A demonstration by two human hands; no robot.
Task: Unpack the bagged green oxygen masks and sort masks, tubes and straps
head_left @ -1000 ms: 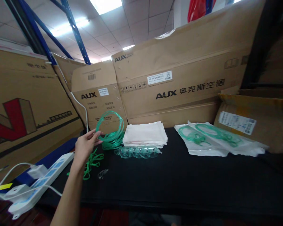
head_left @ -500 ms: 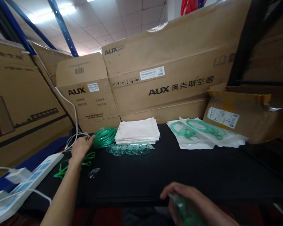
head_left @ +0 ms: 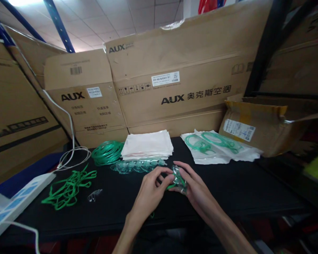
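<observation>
Clear plastic mask (head_left: 176,173) between both hands, over the black table (head_left: 228,190); right hand (head_left: 195,186) wraps it, left hand (head_left: 151,187) pinches green strap (head_left: 171,186) (fingertips partly hidden); probably best to steady the mask without crushing, keep the strap flat, untwisted; strap heap (head_left: 69,188) well apart, leftward

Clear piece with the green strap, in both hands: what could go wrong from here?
The green strap could slip or twist, as the left hand seems to hold it only at the fingertips. The clear piece might bend if the right hand squeezes too hard. The loose green straps lie tangled near the small clear parts, so pulling one strap free could drag others along.
</observation>
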